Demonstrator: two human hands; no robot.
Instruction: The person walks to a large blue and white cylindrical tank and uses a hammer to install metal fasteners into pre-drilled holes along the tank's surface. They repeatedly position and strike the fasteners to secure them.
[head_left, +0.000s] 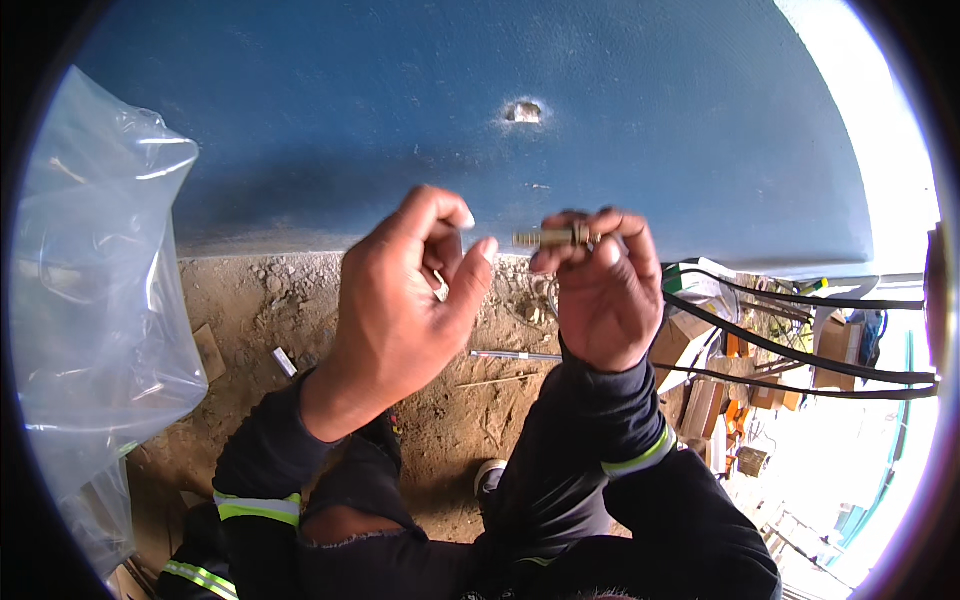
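Between the thumb and fingers of my right hand (612,310) is a brass-coloured anchor bolt (542,239), its threaded end pointing left. A nut or washer seems to sit near my fingertips, though blur hides the detail, and the fingers cover the bolt's other end. To its left, my left hand (395,300) has thumb and index finger apart with nothing seen between them; its other fingers curl in. The index tip and thumb stop short of the bolt. Above both hands, the blue wall (330,110) has a rough pale hole (523,112).
Clear plastic sheeting (110,270) hangs at the left. Black cables (800,345) stretch across the right side. Cardboard boxes (700,410) and orange items stand beyond them. A thin rod (515,355) and a small white piece (285,362) lie on the dirt ground (440,430).
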